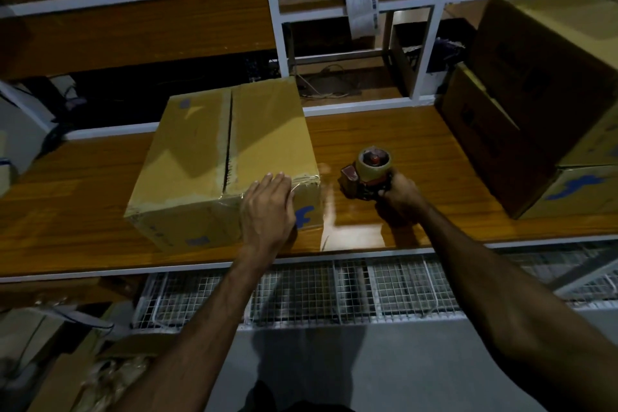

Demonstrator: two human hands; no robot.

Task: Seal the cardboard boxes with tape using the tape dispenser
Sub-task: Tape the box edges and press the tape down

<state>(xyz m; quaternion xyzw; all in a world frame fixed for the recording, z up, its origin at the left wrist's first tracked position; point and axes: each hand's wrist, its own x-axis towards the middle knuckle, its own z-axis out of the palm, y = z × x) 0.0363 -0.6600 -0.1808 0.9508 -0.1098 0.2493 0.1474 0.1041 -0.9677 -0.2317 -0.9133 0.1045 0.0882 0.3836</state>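
cardboard dominates a dim packing bench: a closed cardboard box [222, 157] sits on the wooden tabletop [384, 130], its two top flaps meeting at a dark centre seam that shows no tape along most of its length, while clear tape glints along the near top edge. the left hand [267, 207] lies over the box's near right corner, fingers straight and close together, pressing on that taped edge. just right of the box, apart from it, the right hand [399, 192] curls its fingers round the handle of a red tape dispenser [366, 174] resting on the tabletop, its tape roll upright. well right of the box, two larger cartons [535, 104] are stacked at the bench's end, partly cut off by the frame; blue printing marks the lower one. behind the box a white-framed shelving unit [277, 7] holds dark items too dim to identify, and a printed paper slip [361, 2] hangs from a rail. below the bench's near edge runs a white wire-mesh rack [301, 291], and down to the box's left, loose cardboard pieces [50, 344] lie blurred in shadow. what the cartons hold cannot be seen.
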